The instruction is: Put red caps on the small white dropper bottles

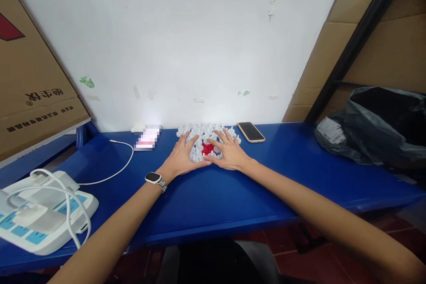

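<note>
Many small white plastic pieces (196, 156) with short upright stems stand packed together on the blue table (213, 199), close to the wall. A little heap of red pieces (207, 149) lies among them, near the front. My left hand (184, 155) rests against the left side of the white group, its fingers spread. On the right side, my right hand (229, 151) curves round the group with its fingers apart. The two thumbs meet, or nearly so, in front of the red heap. Some of the white pieces are hidden behind my fingers.
A phone (251, 132) lies right of the pieces. On the left are a pixelated item (148, 138), a white cable (123, 176) and a power strip (49, 213). Cardboard (36, 66) leans at the left; a dark plastic bag (372, 128) sits at the right end.
</note>
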Available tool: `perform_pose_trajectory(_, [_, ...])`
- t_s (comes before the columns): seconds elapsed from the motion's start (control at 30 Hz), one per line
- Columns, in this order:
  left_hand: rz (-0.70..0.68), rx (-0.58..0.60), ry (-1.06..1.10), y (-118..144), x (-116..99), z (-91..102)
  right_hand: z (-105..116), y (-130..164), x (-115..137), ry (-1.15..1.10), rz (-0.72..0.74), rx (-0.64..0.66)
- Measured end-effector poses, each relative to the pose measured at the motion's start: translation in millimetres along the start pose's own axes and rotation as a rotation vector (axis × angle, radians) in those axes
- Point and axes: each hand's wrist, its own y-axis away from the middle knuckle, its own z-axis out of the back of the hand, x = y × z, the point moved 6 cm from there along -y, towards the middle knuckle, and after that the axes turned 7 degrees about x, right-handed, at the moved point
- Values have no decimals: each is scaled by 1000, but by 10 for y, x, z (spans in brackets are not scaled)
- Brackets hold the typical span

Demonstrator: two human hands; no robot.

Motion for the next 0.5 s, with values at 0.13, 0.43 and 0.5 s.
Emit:
perform_pose_trajectory(0.13, [-1, -8, 19, -48, 38, -26, -11, -62, -30, -5, 10, -4])
perform_pose_trajectory(0.43, [-10, -42, 44, -130, 95, -60, -24, -151, -83, 10, 34, -29])
perform_pose_trajectory(0.5, [-8, -54, 51, -142, 106, -63, -28, -165, -93, 12, 37, -41])
